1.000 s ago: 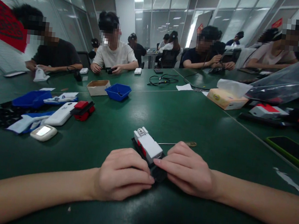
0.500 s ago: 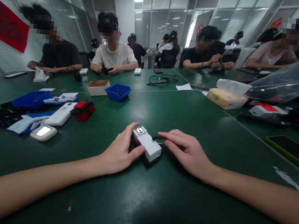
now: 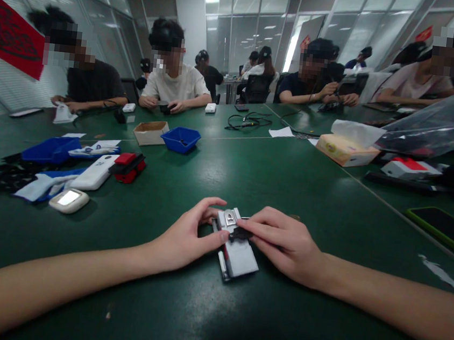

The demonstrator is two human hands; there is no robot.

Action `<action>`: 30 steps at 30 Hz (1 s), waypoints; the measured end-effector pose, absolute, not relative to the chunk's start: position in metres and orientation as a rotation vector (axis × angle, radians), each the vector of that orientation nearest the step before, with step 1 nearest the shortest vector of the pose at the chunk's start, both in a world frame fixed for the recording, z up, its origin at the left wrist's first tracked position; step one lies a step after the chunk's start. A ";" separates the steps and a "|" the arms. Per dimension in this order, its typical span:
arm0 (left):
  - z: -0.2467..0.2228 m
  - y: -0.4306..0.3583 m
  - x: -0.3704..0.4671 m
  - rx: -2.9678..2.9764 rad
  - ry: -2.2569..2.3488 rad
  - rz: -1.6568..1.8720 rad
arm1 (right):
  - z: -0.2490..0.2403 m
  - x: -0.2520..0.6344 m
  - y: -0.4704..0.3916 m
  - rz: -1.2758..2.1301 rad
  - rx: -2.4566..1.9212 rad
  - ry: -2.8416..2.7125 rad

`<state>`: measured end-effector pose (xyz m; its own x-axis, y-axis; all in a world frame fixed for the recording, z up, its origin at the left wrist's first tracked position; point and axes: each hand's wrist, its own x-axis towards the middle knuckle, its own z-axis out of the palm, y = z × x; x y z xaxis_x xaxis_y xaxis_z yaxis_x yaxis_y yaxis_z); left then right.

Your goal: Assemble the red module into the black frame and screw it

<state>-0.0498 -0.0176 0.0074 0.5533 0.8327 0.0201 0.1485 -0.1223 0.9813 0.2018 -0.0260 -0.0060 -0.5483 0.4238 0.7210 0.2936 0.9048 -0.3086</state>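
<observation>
A small white-and-grey box (image 3: 242, 261) with a silver metal plate (image 3: 230, 217) at its far end lies before me on the green table. Dark edging and a bit of red show along its left side. My left hand (image 3: 189, 236) grips its left side, fingers curled at the far corner and thumb against a small black piece. That black piece (image 3: 241, 234) lies across the top of the box; its exact kind I cannot make out. Fingers and thumb of my right hand (image 3: 290, 244) pinch its right end, which they partly hide.
To the left are a blue tray (image 3: 53, 150), gloves (image 3: 39, 185), a white case (image 3: 95, 172), a red-and-black block (image 3: 129, 168) and a small screened device (image 3: 68, 200). Farther off are a cardboard box (image 3: 151, 133), blue bin (image 3: 180, 139), cables (image 3: 248, 121) and a tissue pack (image 3: 346, 150). Several people sit around.
The box has shifted right and towards me and turned slightly. My right hand has brought the black piece over the box's top, and my left fingers have curled in.
</observation>
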 end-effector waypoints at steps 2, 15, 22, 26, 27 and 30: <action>0.008 -0.025 -0.047 1.571 0.854 0.742 | -0.006 0.202 -0.026 0.185 -0.499 -2.192; 0.013 -0.045 -0.034 0.801 0.805 0.919 | -0.007 0.199 -0.029 0.034 -0.314 -2.265; 0.011 -0.049 -0.032 0.765 0.713 0.798 | -0.003 0.200 -0.033 -0.101 -0.249 -2.254; 0.011 -0.048 -0.033 0.803 0.651 0.694 | 0.002 0.200 -0.035 -0.122 -0.251 -2.226; 0.011 -0.047 -0.033 0.808 0.653 0.678 | 0.002 0.200 -0.036 -0.133 -0.251 -2.222; 0.010 -0.047 -0.036 0.821 0.663 0.645 | 0.002 0.200 -0.036 -0.159 -0.248 -2.223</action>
<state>-0.0355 -0.0466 0.0097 0.6244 0.7317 -0.2736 -0.2532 0.5209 0.8152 0.2004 -0.0364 0.0024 -0.6024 0.1226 0.7887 0.2336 0.9720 0.0273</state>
